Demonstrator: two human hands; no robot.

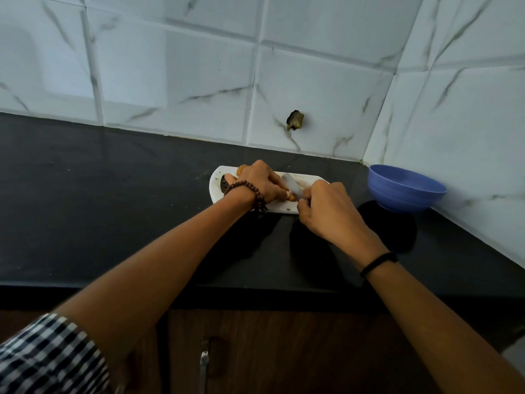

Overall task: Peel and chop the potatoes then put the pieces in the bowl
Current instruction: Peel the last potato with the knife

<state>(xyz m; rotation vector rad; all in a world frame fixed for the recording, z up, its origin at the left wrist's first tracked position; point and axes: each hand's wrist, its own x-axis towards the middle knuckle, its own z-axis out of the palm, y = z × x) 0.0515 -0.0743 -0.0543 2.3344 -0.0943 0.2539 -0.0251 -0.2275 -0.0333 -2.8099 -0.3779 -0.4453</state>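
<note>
Our left hand [260, 182] curls down over the potato [242, 168] and hides most of it. Only orange-brown slivers peek out, so we can't tell its long axis. Our right hand [326, 209] is clamped round the knife [292, 186], its handle buried in the fist. It all sits on a white cutting board [217, 180] on the black counter [113, 194], with the tiled wall [170, 66] behind. The blue bowl [403, 191] stands to the right, apart from the board. The board runs left to right and the blade points far-left.
</note>
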